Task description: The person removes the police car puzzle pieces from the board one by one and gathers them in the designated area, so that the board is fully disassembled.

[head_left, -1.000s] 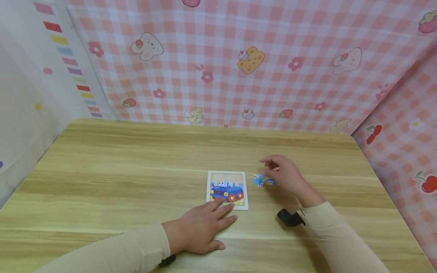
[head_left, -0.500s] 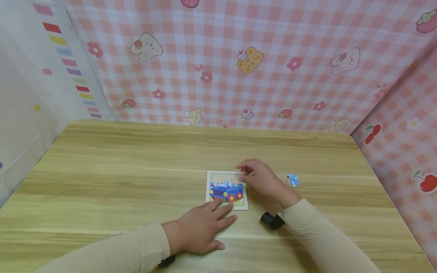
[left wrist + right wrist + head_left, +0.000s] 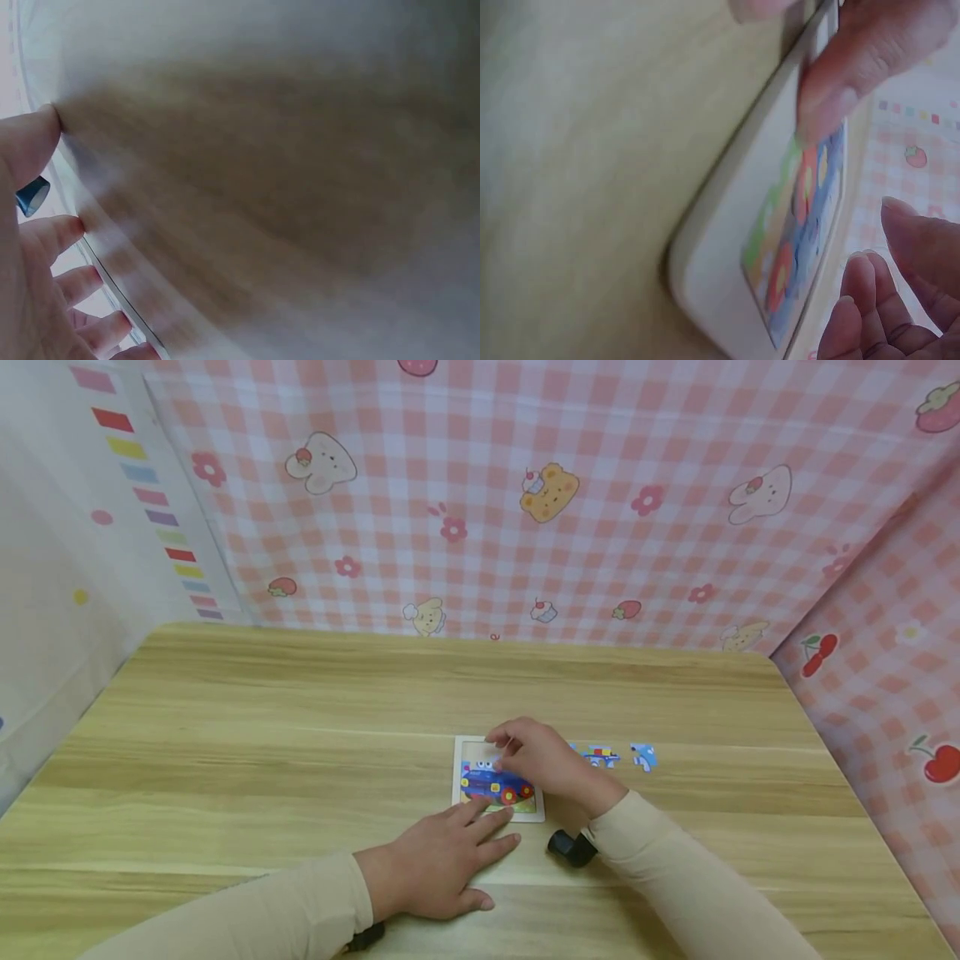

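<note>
A square puzzle tray with a white frame (image 3: 457, 752) lies on the table, filled low down with a blue cartoon vehicle picture (image 3: 480, 783). Spread over its near edge, my left hand (image 3: 442, 864) has fingertips on the tray and the thumb on the table. My right hand (image 3: 543, 758) hovers over the tray's upper right, fingers bent. Its thumb (image 3: 907, 225) and fingertips are apart, with nothing visible between them in the right wrist view. Loose blue puzzle pieces lie to the right: one piece (image 3: 602, 756) near the hand, another piece (image 3: 642, 757) farther out. Part of the picture is hidden.
The wood-grain table (image 3: 300, 693) meets a pink checked curtain (image 3: 450, 485) at the back and more curtain (image 3: 900, 652) on the right. Black wrist-camera mounts show under both sleeves, one mount (image 3: 572, 847) below the right wrist.
My right hand has moved left from above the loose pieces to above the tray, bringing pieces on the right into view. My left hand stays where it was.
</note>
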`<state>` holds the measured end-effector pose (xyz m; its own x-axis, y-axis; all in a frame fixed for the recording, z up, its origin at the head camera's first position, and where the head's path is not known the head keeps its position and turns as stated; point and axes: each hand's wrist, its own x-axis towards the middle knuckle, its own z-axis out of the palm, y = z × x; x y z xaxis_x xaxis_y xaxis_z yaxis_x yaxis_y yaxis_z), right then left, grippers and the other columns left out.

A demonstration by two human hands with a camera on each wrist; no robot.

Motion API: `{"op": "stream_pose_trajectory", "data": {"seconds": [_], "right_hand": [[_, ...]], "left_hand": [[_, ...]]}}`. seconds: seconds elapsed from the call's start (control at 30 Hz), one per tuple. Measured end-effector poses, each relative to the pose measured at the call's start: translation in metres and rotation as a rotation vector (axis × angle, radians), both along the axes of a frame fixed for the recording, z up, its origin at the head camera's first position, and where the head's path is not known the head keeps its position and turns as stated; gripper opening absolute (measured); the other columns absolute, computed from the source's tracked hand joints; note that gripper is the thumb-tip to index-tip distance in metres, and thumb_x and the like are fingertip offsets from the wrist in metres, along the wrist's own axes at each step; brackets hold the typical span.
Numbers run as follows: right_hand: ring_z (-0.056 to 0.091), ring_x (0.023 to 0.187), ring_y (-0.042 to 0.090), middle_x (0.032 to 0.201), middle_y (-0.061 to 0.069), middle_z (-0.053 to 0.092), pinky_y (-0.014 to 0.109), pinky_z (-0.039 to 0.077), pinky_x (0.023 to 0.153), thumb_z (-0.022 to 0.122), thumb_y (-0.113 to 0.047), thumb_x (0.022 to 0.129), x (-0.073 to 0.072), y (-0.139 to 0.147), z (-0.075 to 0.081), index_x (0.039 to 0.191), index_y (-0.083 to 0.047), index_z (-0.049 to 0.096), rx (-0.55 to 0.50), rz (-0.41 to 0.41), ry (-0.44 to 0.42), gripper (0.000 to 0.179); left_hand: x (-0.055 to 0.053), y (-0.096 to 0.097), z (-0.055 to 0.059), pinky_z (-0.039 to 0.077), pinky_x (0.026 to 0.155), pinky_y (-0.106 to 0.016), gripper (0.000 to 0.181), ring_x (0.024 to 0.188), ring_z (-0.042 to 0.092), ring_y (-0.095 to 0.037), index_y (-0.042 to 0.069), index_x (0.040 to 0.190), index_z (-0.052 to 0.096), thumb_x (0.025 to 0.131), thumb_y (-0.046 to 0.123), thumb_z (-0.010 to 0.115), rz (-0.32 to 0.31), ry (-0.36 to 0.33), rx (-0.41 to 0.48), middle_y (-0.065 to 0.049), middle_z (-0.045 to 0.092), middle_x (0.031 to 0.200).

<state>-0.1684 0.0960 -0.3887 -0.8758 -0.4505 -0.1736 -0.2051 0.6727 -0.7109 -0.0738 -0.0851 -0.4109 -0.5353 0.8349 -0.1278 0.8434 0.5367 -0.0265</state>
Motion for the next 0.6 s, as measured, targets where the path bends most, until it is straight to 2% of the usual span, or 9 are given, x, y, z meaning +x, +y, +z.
{"op": "stream_pose_trajectory", "data": {"seconds": [0.27,0.47,0.6], "right_hand": [[0.059,0.090,0.015,0.098,0.002,0.064,0.032,0.050,0.081,0.070,-0.003,0.086,0.000,-0.013,-0.005,0.110,-0.007,0.069,0.035,0.058,0.021,0.025],[0.058,0.091,0.015,0.099,0.002,0.063,0.032,0.050,0.082,0.069,-0.004,0.087,0.000,-0.022,-0.007,0.111,-0.008,0.069,0.064,0.071,-0.024,0.024],[0.058,0.084,0.014,0.095,0.003,0.063,0.029,0.050,0.077,0.069,-0.002,0.087,0.001,-0.025,-0.007,0.113,-0.004,0.069,0.049,0.093,-0.050,0.026]], "left_hand": [[0.001,0.000,-0.001,0.035,0.110,-0.036,0.066,0.136,0.037,-0.031,0.020,0.146,0.045,0.093,0.060,0.047,-0.017,0.052,0.012,-0.008,0.040,0.150],[0.000,0.000,-0.001,0.034,0.110,-0.037,0.066,0.136,0.037,-0.032,0.019,0.146,0.044,0.093,0.059,0.046,-0.020,0.042,0.005,-0.009,0.038,0.151],[0.000,0.000,-0.001,0.034,0.110,-0.037,0.066,0.137,0.036,-0.032,0.019,0.146,0.044,0.093,0.059,0.046,-0.018,0.045,0.006,-0.009,0.037,0.152]]}}
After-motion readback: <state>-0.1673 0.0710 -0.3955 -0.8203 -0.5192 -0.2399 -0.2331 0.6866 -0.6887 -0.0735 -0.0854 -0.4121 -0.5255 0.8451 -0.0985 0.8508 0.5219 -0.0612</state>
